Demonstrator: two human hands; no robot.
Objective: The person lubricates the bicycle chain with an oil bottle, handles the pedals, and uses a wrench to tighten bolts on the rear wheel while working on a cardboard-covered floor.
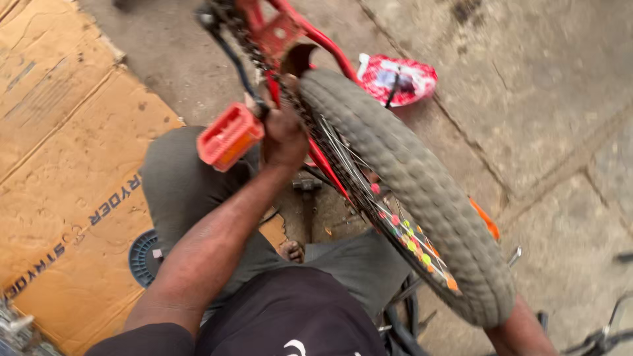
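A small red bicycle frame (324,43) lies in front of me with its grey knobbly tyre (409,178) towards my lap. My left hand (283,132) reaches up and is closed around the frame by the chain (245,41), right beside the orange pedal (229,136). Coloured beads (410,242) sit on the spokes. Only my right forearm (524,329) shows at the lower right; its hand is hidden behind the tyre.
Flattened brown cardboard (66,165) covers the ground on the left, with a dark round disc (142,257) on it. A red and white object (399,79) lies on the concrete floor (541,99) beyond the wheel. Dark metal parts (600,339) sit at the bottom right.
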